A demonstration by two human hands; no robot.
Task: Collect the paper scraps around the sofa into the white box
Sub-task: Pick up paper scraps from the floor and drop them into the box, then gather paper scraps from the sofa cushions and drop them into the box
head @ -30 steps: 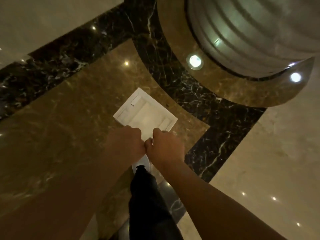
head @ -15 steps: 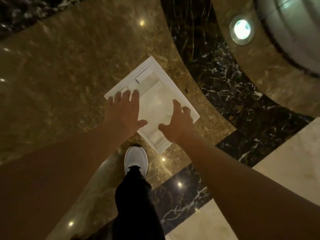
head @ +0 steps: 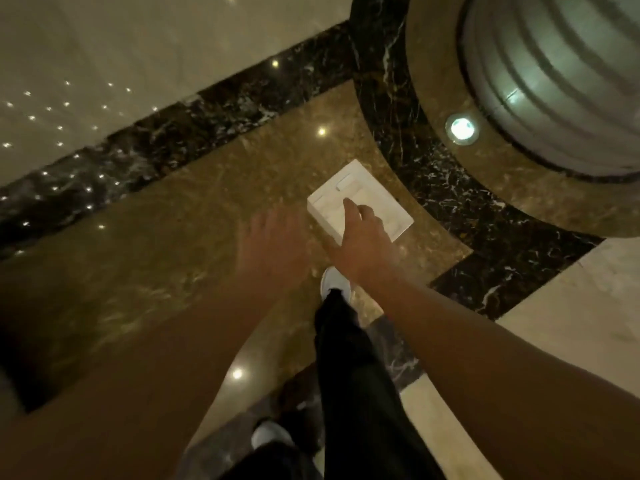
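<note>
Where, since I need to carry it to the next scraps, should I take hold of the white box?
Probably pinch the near long wall from above, thumb outside, fingers inside: the white box lies flat on the floor, open side up, so its upright walls are exposed. The right hand is above it.

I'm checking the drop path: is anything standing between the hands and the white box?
Nothing visible does. The right hand hangs directly over the white box. The blurred left hand is just beside its left edge, over the marble floor.
</note>
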